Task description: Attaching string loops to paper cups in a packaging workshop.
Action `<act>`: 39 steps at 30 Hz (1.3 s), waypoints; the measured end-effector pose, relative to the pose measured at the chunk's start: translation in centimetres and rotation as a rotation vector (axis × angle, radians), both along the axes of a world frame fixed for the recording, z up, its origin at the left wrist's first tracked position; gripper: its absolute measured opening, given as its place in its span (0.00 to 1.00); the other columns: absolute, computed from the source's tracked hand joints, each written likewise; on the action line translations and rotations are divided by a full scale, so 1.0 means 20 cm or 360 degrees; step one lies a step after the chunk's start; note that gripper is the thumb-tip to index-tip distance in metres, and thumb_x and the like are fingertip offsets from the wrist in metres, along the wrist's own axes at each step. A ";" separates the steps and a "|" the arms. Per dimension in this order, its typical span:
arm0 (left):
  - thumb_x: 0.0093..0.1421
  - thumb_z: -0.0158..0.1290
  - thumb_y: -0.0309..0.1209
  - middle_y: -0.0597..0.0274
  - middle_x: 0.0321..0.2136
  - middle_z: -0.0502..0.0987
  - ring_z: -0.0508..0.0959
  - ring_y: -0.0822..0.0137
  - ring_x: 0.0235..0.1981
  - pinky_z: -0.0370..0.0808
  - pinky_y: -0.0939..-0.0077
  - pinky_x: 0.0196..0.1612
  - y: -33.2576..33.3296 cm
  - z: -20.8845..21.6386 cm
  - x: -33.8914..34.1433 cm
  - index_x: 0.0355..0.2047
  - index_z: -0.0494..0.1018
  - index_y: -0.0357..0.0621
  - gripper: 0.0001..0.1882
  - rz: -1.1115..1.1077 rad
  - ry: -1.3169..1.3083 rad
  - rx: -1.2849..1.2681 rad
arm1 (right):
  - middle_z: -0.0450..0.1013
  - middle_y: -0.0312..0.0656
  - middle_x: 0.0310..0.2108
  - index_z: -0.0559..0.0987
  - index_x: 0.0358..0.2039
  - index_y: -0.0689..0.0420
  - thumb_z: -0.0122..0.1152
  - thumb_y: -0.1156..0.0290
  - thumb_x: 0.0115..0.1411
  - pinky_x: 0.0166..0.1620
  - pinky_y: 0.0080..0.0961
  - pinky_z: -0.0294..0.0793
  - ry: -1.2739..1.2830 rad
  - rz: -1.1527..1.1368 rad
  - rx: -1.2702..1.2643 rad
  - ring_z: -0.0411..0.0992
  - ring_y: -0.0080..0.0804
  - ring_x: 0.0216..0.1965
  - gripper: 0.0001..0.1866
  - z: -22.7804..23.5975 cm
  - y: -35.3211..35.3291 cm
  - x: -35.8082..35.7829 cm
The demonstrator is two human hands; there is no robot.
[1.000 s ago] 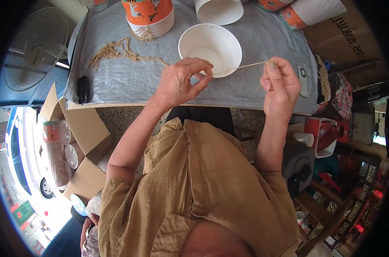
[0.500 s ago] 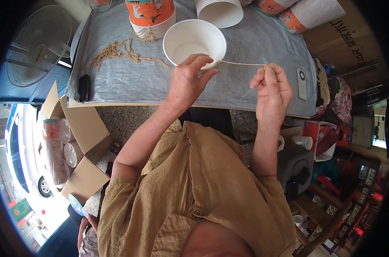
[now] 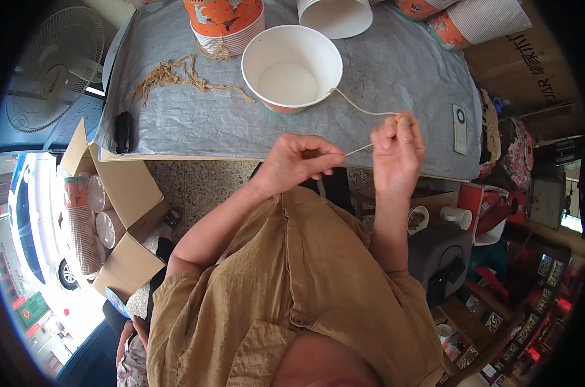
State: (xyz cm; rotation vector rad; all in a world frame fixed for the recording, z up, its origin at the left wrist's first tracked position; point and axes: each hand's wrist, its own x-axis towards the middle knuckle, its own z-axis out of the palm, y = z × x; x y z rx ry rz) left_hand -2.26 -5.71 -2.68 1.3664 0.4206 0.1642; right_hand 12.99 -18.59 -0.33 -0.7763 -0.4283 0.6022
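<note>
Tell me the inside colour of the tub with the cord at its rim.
The tub is white inside, seen best in the head view.

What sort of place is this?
Perhaps a small workshop, maybe in a home: a grey-covered worktable bears a white-lined bucket with a cord at its rim, a patterned bucket stack stands behind, and an open carton holds more stacks.
</note>
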 end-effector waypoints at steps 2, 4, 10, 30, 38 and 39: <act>0.64 0.63 0.31 0.71 0.26 0.81 0.77 0.84 0.26 0.72 0.87 0.26 0.07 -0.04 -0.07 0.36 0.83 0.38 0.08 -0.0011 0.0043 0.0109 | 0.68 0.34 0.30 0.75 0.45 0.60 0.53 0.72 0.72 0.33 0.21 0.60 0.0006 -0.0039 -0.0018 0.59 0.19 0.28 0.06 -0.01 -0.02 0.07; 0.66 0.61 0.29 0.76 0.25 0.78 0.73 0.86 0.25 0.69 0.88 0.28 0.12 -0.08 -0.14 0.37 0.82 0.39 0.06 0.0060 0.0036 0.0247 | 0.68 0.34 0.30 0.75 0.45 0.60 0.53 0.72 0.72 0.33 0.21 0.60 0.0020 -0.0035 -0.0027 0.60 0.19 0.28 0.06 -0.02 -0.02 0.11; 0.68 0.59 0.29 0.78 0.28 0.74 0.68 0.86 0.28 0.66 0.88 0.31 0.24 -0.07 -0.23 0.38 0.79 0.38 0.06 0.0086 0.0067 0.0256 | 0.68 0.34 0.31 0.76 0.44 0.60 0.54 0.71 0.72 0.32 0.19 0.60 0.0087 0.0018 -0.0030 0.59 0.18 0.28 0.07 -0.12 0.00 0.18; 0.60 0.64 0.25 0.63 0.25 0.77 0.77 0.73 0.23 0.74 0.76 0.28 0.20 0.01 -0.13 0.33 0.80 0.38 0.04 0.0282 -0.0203 0.1050 | 0.77 0.36 0.35 0.78 0.49 0.63 0.59 0.73 0.69 0.39 0.20 0.75 -0.0876 0.0499 -0.1098 0.73 0.20 0.34 0.11 -0.11 0.12 -0.18; 0.61 0.65 0.29 0.64 0.27 0.79 0.78 0.76 0.25 0.76 0.78 0.29 0.22 -0.03 -0.16 0.32 0.80 0.37 0.07 0.0264 -0.0101 0.0902 | 0.76 0.32 0.34 0.80 0.41 0.63 0.65 0.76 0.65 0.39 0.15 0.71 -0.0771 0.0568 -0.0918 0.71 0.14 0.35 0.06 -0.16 0.11 -0.18; 0.62 0.64 0.29 0.65 0.27 0.80 0.78 0.77 0.26 0.76 0.78 0.29 0.22 -0.04 -0.17 0.33 0.80 0.37 0.07 0.0261 -0.0118 0.0820 | 0.76 0.32 0.34 0.80 0.41 0.63 0.65 0.76 0.65 0.39 0.15 0.71 -0.0774 0.0563 -0.0914 0.71 0.14 0.35 0.06 -0.17 0.11 -0.17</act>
